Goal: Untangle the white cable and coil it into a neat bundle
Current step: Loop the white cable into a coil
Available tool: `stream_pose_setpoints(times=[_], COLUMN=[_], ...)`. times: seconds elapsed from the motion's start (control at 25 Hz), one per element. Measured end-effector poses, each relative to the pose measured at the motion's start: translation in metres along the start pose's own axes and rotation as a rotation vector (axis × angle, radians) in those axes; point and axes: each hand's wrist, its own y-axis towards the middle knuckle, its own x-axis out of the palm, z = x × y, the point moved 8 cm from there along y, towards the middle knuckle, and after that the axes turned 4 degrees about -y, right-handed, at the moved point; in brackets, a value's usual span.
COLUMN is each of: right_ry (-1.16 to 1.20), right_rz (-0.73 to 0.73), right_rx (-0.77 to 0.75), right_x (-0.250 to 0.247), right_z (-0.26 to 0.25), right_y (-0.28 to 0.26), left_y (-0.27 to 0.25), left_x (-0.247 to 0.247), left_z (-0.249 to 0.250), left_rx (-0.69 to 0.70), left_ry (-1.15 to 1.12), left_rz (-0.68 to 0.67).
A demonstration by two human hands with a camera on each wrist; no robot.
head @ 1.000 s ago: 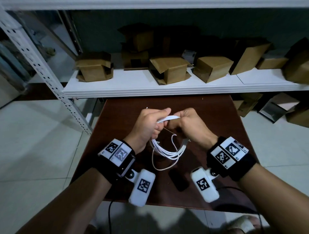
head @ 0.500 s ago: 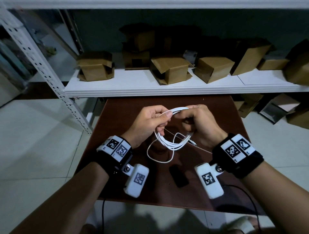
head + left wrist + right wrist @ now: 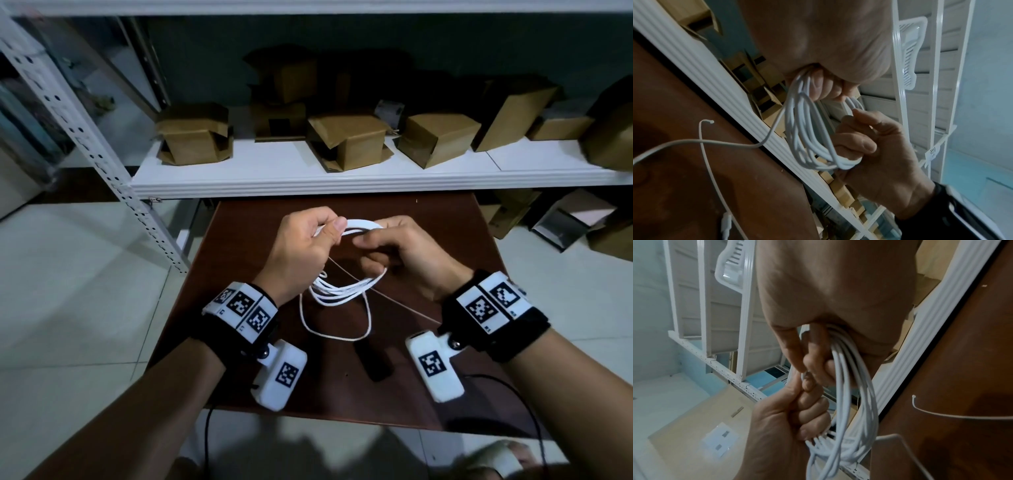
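Observation:
The white cable [image 3: 342, 291] is gathered into a coil of several loops, held in the air over the brown table [image 3: 428, 233]. My left hand [image 3: 325, 233] pinches the coil's left side between thumb and curled fingers [image 3: 818, 86]. On the right side, my right hand [image 3: 370, 243] has its fingers [image 3: 816, 344] curled round the coil [image 3: 855, 402]. One loose loop [image 3: 337, 334] hangs below the bundle. In the left wrist view a tail [image 3: 694, 142] trails onto the table, near a connector [image 3: 726, 225].
A small dark object [image 3: 373, 359] lies on the table near its front edge. A thin strand [image 3: 404, 305] runs from the coil towards my right wrist. Behind the table a white shelf [image 3: 308, 178] carries several cardboard boxes [image 3: 346, 140]. A perforated shelf post [image 3: 102, 164] stands to the left.
Both hands have risen and moved a little farther from me with the coil. The coil has opened into a wider ring between them, and the loose loop now hangs lower.

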Motion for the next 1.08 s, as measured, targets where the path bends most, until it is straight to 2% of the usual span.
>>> stream_pose_setpoints(times=[0.12,0.2,0.28,0.36,0.52,0.68,0.8,0.88,1.0,1.08], right_ry=[-0.32,-0.471,-0.52,-0.539,-0.436,-0.361,-0.249,-0.205,-0.179,-0.165], right_rz=[-0.1,-0.129,-0.095,-0.015,0.059,0.074,0.147,0.177,0.199,0.219], right_rx=[0.001,0.055,0.101,0.095,0.05,0.042,0.041,0.027,0.013,0.012], right_x=[0.005,0.006,0.006,0.001,0.002,0.0,-0.018,-0.027,-0.033,-0.039], right_z=[0.001,0.01,0.015,0.015,0.004,0.0,-0.006,-0.01,-0.013,-0.013], right_y=[-0.002,-0.003,-0.003,0.0,-0.002,-0.001,0.004,0.007,0.008,0.01], left_y=[-0.002,-0.008,-0.012,-0.008,0.001,-0.002,-0.005,-0.005,-0.004,-0.005], left_x=[0.009,0.021,0.028,0.027,0.021,0.016,0.012,0.008,0.006,0.006], left_z=[0.002,-0.001,-0.002,-0.005,-0.004,-0.007,-0.017,-0.023,-0.02,-0.015], left_rx=[0.062,0.087,0.097,0.077,0.031,-0.102,-0.106,-0.102,-0.1,-0.092], left_ry=[0.187,0.308,0.351,0.296,0.135,-0.042,0.233,0.349,0.328,0.245], left_rz=[-0.059,-0.118,-0.148,-0.144,-0.171,-0.263,-0.36,-0.319,-0.253,-0.259])
